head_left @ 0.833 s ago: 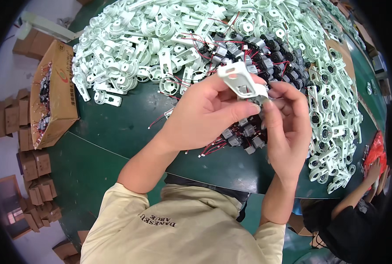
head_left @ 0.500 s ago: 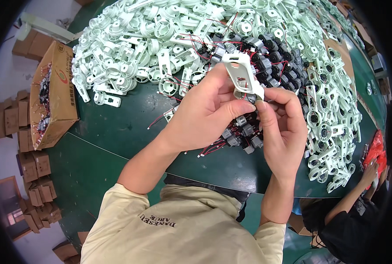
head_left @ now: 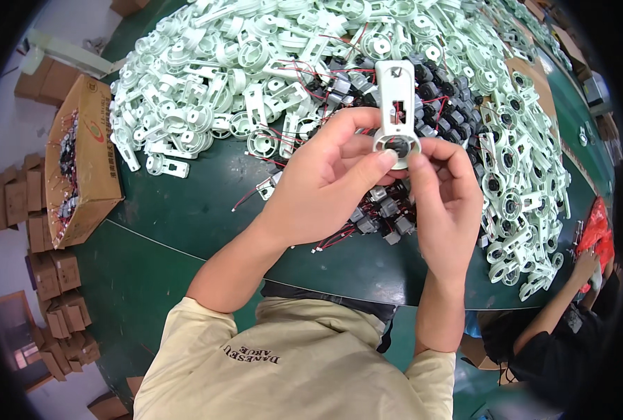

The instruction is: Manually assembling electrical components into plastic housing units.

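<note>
Between both hands I hold a pale green plastic housing [head_left: 397, 94], its slotted handle pointing away from me and its round ring end toward me. A dark round part sits inside the ring. My left hand [head_left: 332, 171] grips the ring from the left, its thumb pressed at the dark part. My right hand [head_left: 445, 192] pinches the ring's right side between thumb and fingers. Just beyond and below the hands lies a heap of small grey and black motors [head_left: 437, 98] with red wires.
A large pile of pale green housings [head_left: 206, 77] covers the far table. At the right lie housings with dark centres [head_left: 511, 203]. An open carton of wired motors [head_left: 91, 161] stands at the left. Another person's arm [head_left: 560, 301] and a red bag [head_left: 597, 234] are at the far right.
The housing has tilted so that its ring opening now faces up toward me, with the dark part showing inside. Both hands keep hold of it.
</note>
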{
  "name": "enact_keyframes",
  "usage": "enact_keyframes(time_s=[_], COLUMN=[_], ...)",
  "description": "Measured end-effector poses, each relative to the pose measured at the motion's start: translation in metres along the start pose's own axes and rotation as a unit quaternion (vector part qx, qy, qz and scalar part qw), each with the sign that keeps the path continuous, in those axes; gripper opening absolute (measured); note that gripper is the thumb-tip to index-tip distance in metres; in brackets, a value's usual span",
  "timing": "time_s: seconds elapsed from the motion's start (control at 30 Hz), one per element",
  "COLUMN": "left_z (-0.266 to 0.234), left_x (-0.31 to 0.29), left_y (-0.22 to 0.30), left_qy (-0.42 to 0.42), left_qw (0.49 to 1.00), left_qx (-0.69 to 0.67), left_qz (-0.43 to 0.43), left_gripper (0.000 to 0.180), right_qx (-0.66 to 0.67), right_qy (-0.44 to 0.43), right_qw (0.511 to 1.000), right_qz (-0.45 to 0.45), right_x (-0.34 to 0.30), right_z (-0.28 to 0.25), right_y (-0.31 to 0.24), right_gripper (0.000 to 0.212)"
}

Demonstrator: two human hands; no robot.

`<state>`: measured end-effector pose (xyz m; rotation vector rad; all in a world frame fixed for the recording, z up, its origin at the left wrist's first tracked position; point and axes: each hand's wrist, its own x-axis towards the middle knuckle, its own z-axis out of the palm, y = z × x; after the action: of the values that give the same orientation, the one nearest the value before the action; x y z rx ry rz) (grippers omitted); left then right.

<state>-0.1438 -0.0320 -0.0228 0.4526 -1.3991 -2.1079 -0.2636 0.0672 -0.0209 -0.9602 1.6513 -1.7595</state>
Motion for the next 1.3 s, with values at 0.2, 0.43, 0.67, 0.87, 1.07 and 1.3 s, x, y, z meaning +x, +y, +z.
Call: enact_keyframes(time_s=[0.2, 0.43, 0.67, 0.87, 1.07, 1.3], left_z=[0.001, 0.000, 0.003, 0.001, 0.002, -0.006], left_x=[-0.002, -0.004, 0.001, -0.001, 0.000, 0.000], left_y=[-0.003, -0.018, -0.014, -0.005, -0.018, -0.013], left_qy=[-0.017, -0.012, 0.000, -0.009, 0.014, 0.034], left_qw=[0.995, 0.968, 0.992, 0.999, 0.990, 0.960], left_qx=[0.096, 0.202, 0.105, 0.034, 0.099, 0.202], left_qz=[0.002, 0.147, 0.077, 0.036, 0.099, 0.190], left_gripper=[0.035, 0.028, 0.028, 0.027, 0.033, 0.019], right_qx=[0.117, 0.220, 0.241, 0.176, 0.161, 0.119], right_qy=[-0.012, -0.062, -0.094, -0.072, -0.081, -0.062], right_qw=[0.992, 0.970, 0.960, 0.981, 0.983, 0.991], right_qz=[0.047, 0.085, 0.106, 0.042, 0.028, -0.018], right_x=[0.001, 0.004, 0.002, 0.003, -0.003, -0.007], right_z=[0.005, -0.004, -0.009, -0.001, 0.005, 0.017], right_y=[-0.005, -0.003, -0.006, -0.005, 0.007, 0.006], right_gripper=[0.024, 0.019, 0.025, 0.026, 0.024, 0.025])
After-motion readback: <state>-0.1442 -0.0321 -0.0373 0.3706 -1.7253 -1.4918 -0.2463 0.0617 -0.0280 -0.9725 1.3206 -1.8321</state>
